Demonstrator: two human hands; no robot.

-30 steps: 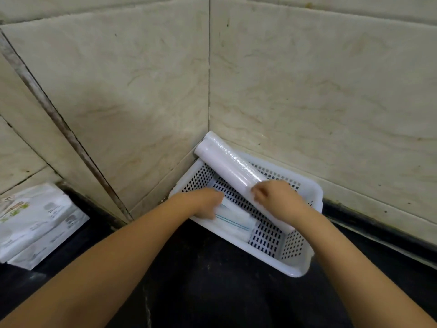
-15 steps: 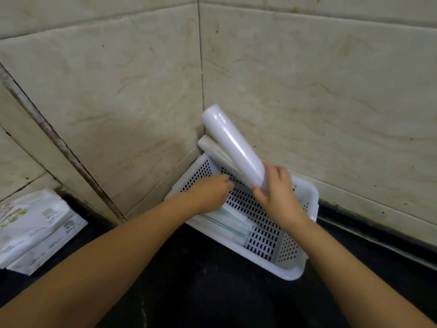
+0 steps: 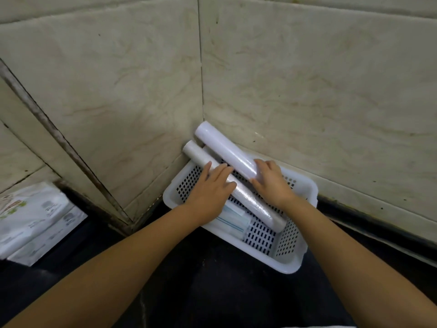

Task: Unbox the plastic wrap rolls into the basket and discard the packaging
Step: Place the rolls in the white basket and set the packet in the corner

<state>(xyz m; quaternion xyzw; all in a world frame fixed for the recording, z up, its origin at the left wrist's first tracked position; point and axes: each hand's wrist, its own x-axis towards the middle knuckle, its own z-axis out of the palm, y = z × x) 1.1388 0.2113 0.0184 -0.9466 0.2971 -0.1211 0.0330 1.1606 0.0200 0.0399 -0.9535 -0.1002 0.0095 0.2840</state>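
Observation:
A white perforated basket [image 3: 289, 263] sits on the dark counter in the corner of two tiled walls. One long plastic wrap roll [image 3: 257, 204] lies diagonally in it, its far end poking over the rim. My left hand [image 3: 209, 191] rests flat on that roll with fingers spread. A second, glossier roll [image 3: 224, 150] lies beside it toward the wall, its near end gripped by my right hand [image 3: 272, 183]. A flat clear packet with blue lines [image 3: 233, 221] lies in the basket under my left wrist.
White printed packaging [image 3: 30, 218] lies on the counter at the far left. Tiled walls close in behind and to the left of the basket. Dark countertop [image 3: 212, 280] stretches in front of the basket.
My right hand has lowered the glossy roll from a raised tilt down alongside the other roll. My left hand has moved from the basket's bottom onto the lower roll.

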